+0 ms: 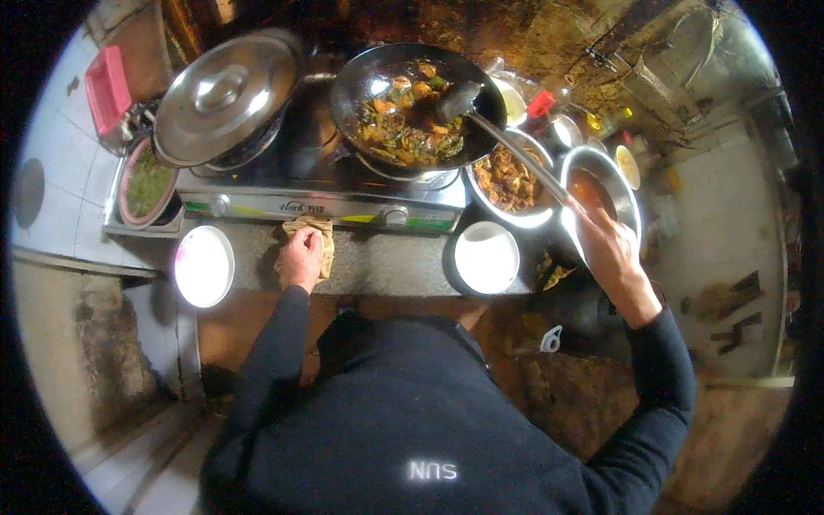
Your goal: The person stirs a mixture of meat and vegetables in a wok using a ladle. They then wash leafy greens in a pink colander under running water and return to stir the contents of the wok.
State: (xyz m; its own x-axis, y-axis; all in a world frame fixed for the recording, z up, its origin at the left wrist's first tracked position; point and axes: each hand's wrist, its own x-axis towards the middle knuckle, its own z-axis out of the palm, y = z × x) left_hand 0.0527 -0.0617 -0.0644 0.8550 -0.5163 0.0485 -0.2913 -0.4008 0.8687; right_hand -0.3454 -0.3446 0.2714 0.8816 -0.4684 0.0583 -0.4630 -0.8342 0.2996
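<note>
My right hand [611, 248] grips the handle end of a long metal ladle [515, 151]. The ladle's bowl rests among cooked greens and chunks of food [412, 116] inside a black wok [357, 71], which sits on the right burner of a gas stove [296, 205]. Below that hand is a metal basin [637, 206] with reddish liquid in it. My left hand [304, 254] is on a crumpled tan cloth [325, 248] at the counter's front, fingers curled over it.
A lidded pot [225, 103] covers the left burner. White bowls [205, 267] stand near the counter edge [386, 293], one at each side. Right of the stove is a metal bowl of browned food [508, 180]. A pink basket [107, 90] and a bowl of greens [147, 187] are at left.
</note>
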